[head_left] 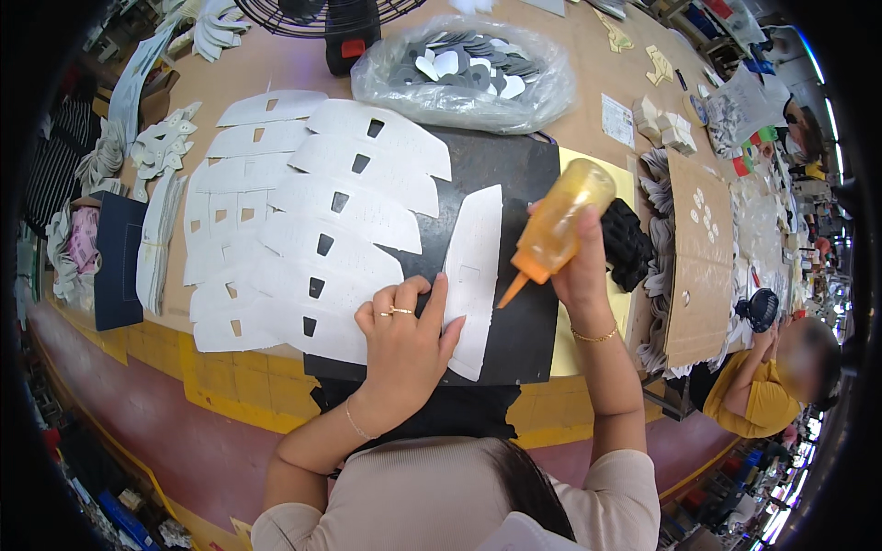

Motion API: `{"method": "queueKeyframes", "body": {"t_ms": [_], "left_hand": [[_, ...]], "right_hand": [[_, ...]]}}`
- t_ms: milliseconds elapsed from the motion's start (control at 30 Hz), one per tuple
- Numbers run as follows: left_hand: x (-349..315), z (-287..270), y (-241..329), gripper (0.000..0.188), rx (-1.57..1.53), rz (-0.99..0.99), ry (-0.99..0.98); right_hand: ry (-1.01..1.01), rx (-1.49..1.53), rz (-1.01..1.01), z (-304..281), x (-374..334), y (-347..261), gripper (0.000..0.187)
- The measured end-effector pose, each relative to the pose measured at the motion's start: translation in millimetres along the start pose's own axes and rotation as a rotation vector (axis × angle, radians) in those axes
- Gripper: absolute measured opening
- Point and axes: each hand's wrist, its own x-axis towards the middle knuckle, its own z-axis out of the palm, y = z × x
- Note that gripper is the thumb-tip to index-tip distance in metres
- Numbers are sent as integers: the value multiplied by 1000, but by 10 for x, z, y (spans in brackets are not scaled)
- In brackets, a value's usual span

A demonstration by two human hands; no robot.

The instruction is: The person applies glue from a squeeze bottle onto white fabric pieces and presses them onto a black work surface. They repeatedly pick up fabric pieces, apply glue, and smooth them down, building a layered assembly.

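- My right hand (581,266) has its grip closed round an orange squeeze bottle (554,223), tilted so its nozzle points down and left at the white cut piece (475,275).
- My left hand (404,335) lies flat, fingers spread, pinning that piece to the black mat (524,331) on the worktop (276,64).
- The piece runs lengthwise away from me, just right of my left hand.
- Left of my grip, overlapping white pieces (312,220) lie fanned out; I judge those handled, this one in hand.
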Motion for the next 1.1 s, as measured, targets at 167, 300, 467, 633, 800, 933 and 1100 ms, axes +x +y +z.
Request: {"method": "queueKeyframes", "body": {"t_ms": [167,300,467,633,800,933,1100], "left_hand": [[-10,17,67,52,-64,68,52],[23,30,65,45,-225,97,39],[84,8,-27,37,-347,24,-3],[80,-80,60,43,-179,2,0],[-11,-115,70,43,-119,-101,-85],[2,-76,43,39,-99,-118,-98],[5,-79,29,30,-136,-150,-134]], "right_hand": [[163,239,-71,-183,47,-54,59],[212,326,-125,-308,64,-79,57],[171,370,-165,-365,57,-167,55],[193,374,-190,-391,40,-202,56],[197,349,-190,-368,27,-238,56],[219,354,-183,-326,20,-245,56],[213,366,-184,-318,22,-246,57]]}}
